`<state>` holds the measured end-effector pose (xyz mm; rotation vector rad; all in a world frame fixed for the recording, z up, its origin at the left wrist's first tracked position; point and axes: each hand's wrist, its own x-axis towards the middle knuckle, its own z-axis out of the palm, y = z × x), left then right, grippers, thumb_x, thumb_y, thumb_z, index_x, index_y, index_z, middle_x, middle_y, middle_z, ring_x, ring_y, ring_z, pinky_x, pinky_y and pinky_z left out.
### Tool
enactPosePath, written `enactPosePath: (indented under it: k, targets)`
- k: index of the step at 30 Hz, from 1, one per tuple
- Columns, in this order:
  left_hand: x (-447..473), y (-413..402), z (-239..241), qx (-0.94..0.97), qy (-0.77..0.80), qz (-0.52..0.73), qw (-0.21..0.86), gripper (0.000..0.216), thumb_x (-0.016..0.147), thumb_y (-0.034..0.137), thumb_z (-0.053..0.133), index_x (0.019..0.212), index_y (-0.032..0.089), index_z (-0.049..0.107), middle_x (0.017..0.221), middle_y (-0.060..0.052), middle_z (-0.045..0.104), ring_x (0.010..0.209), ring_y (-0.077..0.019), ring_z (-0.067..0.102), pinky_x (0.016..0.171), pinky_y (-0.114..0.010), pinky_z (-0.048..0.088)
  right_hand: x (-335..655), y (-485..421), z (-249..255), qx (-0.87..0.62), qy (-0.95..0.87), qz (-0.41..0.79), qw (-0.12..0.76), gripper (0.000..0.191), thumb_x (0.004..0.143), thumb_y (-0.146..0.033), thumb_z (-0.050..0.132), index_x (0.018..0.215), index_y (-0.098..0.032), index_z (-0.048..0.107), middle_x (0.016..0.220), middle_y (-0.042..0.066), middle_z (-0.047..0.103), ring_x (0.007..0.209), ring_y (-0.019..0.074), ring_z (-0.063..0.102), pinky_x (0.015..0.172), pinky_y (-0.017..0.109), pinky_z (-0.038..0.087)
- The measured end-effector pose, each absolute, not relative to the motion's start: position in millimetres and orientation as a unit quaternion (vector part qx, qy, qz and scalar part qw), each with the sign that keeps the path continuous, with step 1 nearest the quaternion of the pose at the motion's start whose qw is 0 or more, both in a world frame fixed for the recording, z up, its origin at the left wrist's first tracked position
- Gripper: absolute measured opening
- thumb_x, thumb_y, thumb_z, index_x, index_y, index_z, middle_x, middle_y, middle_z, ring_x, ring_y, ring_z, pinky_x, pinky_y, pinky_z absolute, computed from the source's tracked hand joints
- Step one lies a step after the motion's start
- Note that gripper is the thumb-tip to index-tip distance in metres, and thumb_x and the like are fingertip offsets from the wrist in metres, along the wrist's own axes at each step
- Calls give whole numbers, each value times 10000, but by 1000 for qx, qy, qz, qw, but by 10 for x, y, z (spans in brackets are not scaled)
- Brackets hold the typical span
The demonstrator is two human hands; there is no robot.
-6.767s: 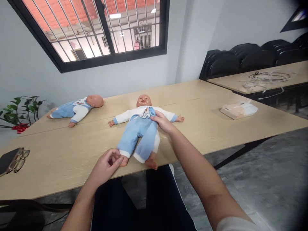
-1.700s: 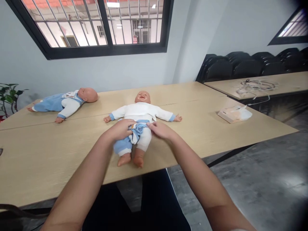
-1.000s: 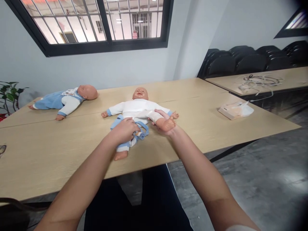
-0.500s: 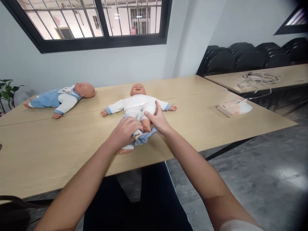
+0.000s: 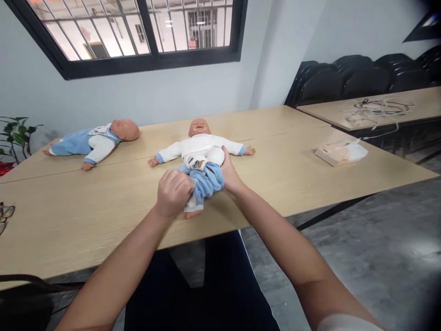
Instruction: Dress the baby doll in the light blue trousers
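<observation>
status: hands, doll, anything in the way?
Left hand and right hand both grip bunched blue pants at the doll's legs. Nothing blocking; second doll lies apart.

Both bare arms stretch forward; left hand [image 5: 174,192] curled into a tight fist, right hand [image 5: 230,174] just beside it, fingers clamped, thumb up.

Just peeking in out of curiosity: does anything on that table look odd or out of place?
Yes: the near baby doll in the white top has its light blue trousers bunched up around its legs, gripped by the left hand and right hand.
</observation>
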<state>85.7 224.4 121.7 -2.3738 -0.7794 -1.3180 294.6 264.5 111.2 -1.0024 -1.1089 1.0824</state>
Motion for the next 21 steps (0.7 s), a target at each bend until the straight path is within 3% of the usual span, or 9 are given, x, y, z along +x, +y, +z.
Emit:
enactPosePath:
  k: [3, 7, 10, 14, 18, 21]
  targets:
    - [854, 2257, 1293, -852, -209, -459, 140, 250, 945, 88, 533, 746, 240, 550, 714, -6, 645, 711, -164, 585, 667, -328, 472, 2919, 2648, 1104, -423, -448, 497, 610, 1187, 615, -389, 932, 1593, -268, 270, 1558, 113, 493, 1413, 260, 503, 1224, 445, 395]
    - [908, 2276, 1359, -866, -161, -465, 90, 98, 940, 140, 651, 936, 238, 661, 851, -17, 742, 829, -158, 670, 779, -324, 558, 2913, 2620, 1164, -389, -402, 547, 623, 798, 704, -395, 881, 1402, -300, 506, 1286, 42, 700, 1226, 228, 637, 1084, 401, 541]
    - [943, 2286, 1361, -879, -168, -439, 79, 79, 939, 178, 676, 983, 242, 689, 941, -15, 777, 910, -166, 690, 871, -340, 578, 2912, 2579, 1237, -347, -377, 581, 632, 564, 714, -371, 865, 1212, -267, 622, 1105, 21, 754, 1074, 211, 694, 1021, 385, 576]
    - [965, 2331, 1312, -874, -228, -413, 118, 107, 940, 199, 656, 1032, 230, 702, 1042, -34, 787, 973, -196, 688, 933, -379, 567, 2913, 2526, 1303, -310, -364, 618, 624, 322, 766, -361, 806, 1033, -214, 699, 1035, 38, 766, 987, 197, 712, 956, 341, 594]
    - [967, 2391, 1240, -862, -300, -387, 129, 185, 937, 236, 642, 1110, 203, 701, 1153, -84, 771, 1048, -246, 685, 963, -422, 552, 2953, 2540, 1270, -318, -381, 649, 576, 256, 828, -400, 767, 989, -205, 729, 1042, 52, 769, 1001, 205, 709, 906, 322, 602]
    - [973, 2410, 1203, -863, -305, -389, 105, 198, 936, 275, 648, 1113, 204, 702, 1137, -86, 773, 1046, -251, 698, 963, -424, 547, 3005, 2591, 1200, -375, -431, 608, 552, 255, 813, -403, 787, 962, -200, 748, 1016, 41, 768, 942, 183, 702, 863, 288, 595]
